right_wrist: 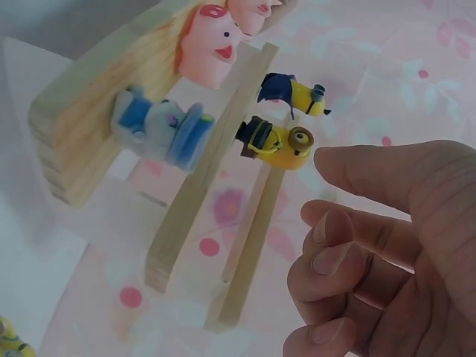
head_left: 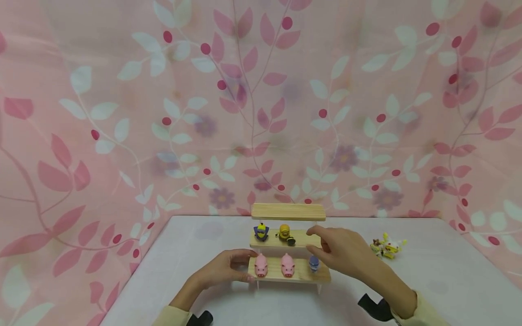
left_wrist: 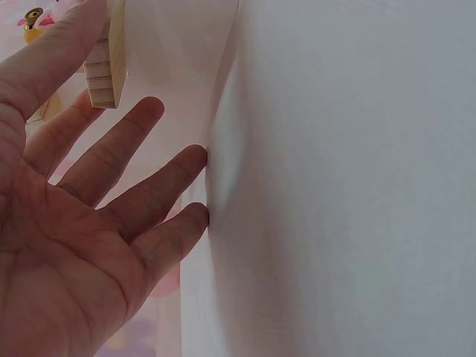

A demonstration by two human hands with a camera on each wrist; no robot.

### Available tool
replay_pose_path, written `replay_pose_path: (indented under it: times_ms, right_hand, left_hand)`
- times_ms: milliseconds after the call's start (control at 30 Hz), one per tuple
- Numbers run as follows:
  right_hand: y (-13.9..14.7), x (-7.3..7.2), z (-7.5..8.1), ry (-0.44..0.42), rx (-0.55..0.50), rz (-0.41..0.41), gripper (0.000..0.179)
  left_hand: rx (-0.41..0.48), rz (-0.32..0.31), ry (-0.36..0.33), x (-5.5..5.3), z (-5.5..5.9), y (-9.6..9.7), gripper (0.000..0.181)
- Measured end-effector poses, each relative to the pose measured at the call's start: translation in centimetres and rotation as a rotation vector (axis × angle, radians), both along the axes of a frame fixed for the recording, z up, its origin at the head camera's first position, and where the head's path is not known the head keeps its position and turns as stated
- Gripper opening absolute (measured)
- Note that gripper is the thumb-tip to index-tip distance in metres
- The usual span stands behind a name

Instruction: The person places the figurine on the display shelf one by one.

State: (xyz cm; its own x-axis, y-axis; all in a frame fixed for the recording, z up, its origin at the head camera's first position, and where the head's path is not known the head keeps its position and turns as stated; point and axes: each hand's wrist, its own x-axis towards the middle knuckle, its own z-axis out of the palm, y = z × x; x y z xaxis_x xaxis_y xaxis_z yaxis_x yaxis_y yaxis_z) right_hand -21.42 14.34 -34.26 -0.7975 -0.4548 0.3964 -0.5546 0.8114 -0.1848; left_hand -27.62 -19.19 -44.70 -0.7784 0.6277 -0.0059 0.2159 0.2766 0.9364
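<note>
Right at the fingertips, the right hand (head_left: 344, 251) has thumb and forefinger parted with nothing between them, the other fingers loosely curled. In the head view it hangs right of centre, at the right end of the middle board. Over to the left hand (head_left: 224, 269), lower centre: thumb and forefinger pinch the left end of the lowest board, the rest spread loose, and that looks a sensible brace for the wooden stand (head_left: 288, 211), which sits just below the middle of the frame.

Closest call is the small blue figure (head_left: 313, 263), at the lower board's right end, directly below the right thumb; the wrist would do well to stay high there, as a dipping knuckle could tip it. On the middle board, the yellow figure with goggles (head_left: 284, 232) stands at centre, the caped yellow figure (head_left: 261, 232) to its left. A good approach here comes in from the right, fingertips narrow, each figure lowered base first. Below, two pink pigs, one at left (head_left: 261, 266) and one at centre (head_left: 287, 266), sit near the bracing hand, so light pressure suits best.

Out at right of frame, a yellow-and-white cluster of figures (head_left: 387, 248) lies on the white table (head_left: 142, 280), well apart from the stand.
</note>
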Motion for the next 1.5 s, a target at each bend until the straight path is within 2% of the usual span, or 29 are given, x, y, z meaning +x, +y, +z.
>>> replay_pose_path:
  times_ms: [367,567,933,1233,1500]
  right_hand:
    - [2.1,1.0,-1.0,0.005,-0.008,-0.029,0.027]
    - [3.4,1.5,-1.6,0.007,0.004,-0.062,0.026]
    - [7.0,1.5,-3.4,0.037,-0.001,-0.103,0.023]
    - [8.8,1.1,-4.4,-0.029,0.054,-0.208,0.026]
    - [10.4,1.1,-5.6,-0.118,0.057,-0.258,0.029]
  left_hand:
    - [0.008,-0.008,0.009,0.0,0.3,0.2,0.053]
    - [0.022,-0.013,-0.002,-0.1,0.1,0.2,0.053]
    - [0.025,-0.010,0.000,-0.1,0.0,0.0,0.053]
    - [0.021,-0.005,-0.006,0.0,0.0,0.0,0.053]
    - [0.019,-0.005,-0.011,-0.1,-0.1,0.0,0.053]
